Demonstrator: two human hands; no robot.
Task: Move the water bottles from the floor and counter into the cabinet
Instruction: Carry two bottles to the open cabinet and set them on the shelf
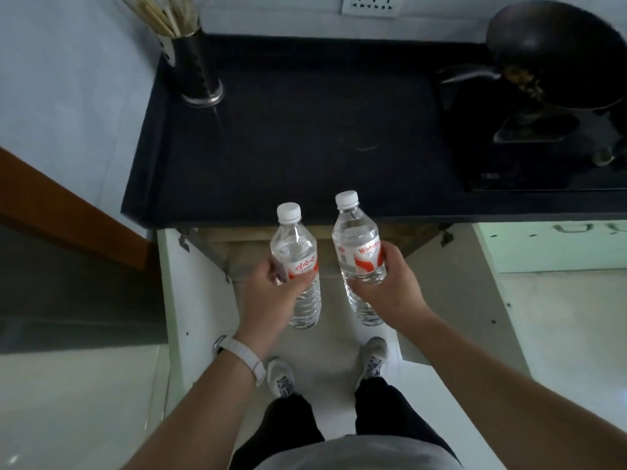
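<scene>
head view: both hands full
left hand point(271, 286): wrapped round left bottle point(294, 262)
right hand point(386, 283): gripping right bottle point(358, 249)
cabinet point(217, 245): open, just beyond

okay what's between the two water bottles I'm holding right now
Nothing. In the head view the left bottle and the right bottle are apart, with only the open cabinet and the floor showing through the gap.

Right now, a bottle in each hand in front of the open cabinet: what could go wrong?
1. Both hands are full: the left hand and right hand each hold a bottle at mid-body, so neither is free to steady a slip or move a door.
2. The open cabinet doors flank the legs closely; bending in may knock an elbow or bottle.
3. The counter edge overhangs the opening, so the caps could catch it.
</scene>
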